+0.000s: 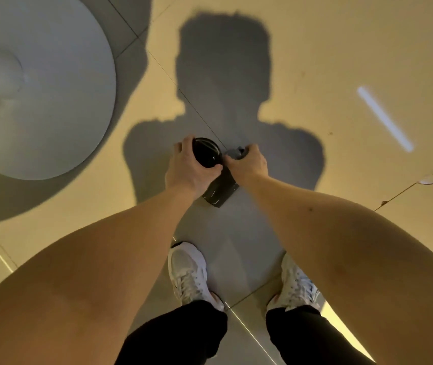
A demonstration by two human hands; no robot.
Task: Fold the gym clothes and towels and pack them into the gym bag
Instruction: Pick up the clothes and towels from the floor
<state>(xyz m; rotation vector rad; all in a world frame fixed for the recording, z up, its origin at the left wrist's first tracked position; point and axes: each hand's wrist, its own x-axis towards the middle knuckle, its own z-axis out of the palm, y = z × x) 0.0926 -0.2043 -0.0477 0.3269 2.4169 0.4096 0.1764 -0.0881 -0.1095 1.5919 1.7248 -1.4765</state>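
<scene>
Both hands closed on a dark bottle (220, 191), mid-frame, above a tiled floor (341, 61).

Left fingers (183, 144) and thumb curl round the bottle's upper end, right fingers (252, 150) curl over a grey piece (233, 152) touching the bottle's top; hard to tell what that piece is. Left hand (189, 169) and right hand (248, 165) sit just beside each other, thumbs nearly meeting at the bottle's shoulder, bare forearms running down to the lower corners. Bottle tilted, top toward the upper left, base toward the lower right. Below, two white sneakers (187, 272) and black trousers (183, 335). Beyond the hands, the person's shadow (223, 61) on the beige tiles. Upper left, a white round base (52, 101). Clothes, towels and bag: place not to be told from this view.
</scene>
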